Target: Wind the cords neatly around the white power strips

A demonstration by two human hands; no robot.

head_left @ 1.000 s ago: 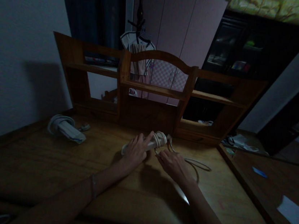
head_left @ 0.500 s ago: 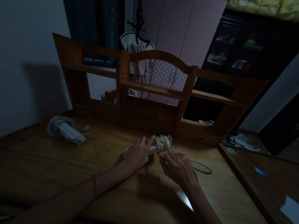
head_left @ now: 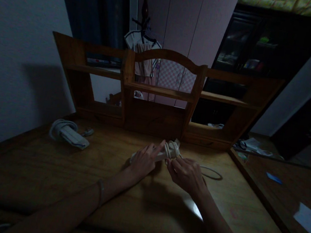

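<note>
A white power strip [head_left: 161, 155] is held a little above the wooden desk, with its cord wound around the far end. My left hand [head_left: 144, 161] grips the strip's near end, the index finger stretched along it towards the coils. At the wound end, my right hand [head_left: 185, 173] pinches the pale cord [head_left: 170, 148] close to the strip's underside. A loose loop of cord [head_left: 211, 172] trails on the desk to the right of my right hand. The plug end is not clearly visible in the dim light.
Another white power strip [head_left: 72, 136] with a coiled cord lies on the desk at the left, a plug [head_left: 87, 132] beside it. A wooden shelf unit [head_left: 158, 91] stands along the desk's back edge. To the right, a lower surface bears a blue card [head_left: 274, 178] and white paper [head_left: 309, 221].
The hands and power strip have barely moved; my right hand sits slightly further right. The camera view has shifted a little.
</note>
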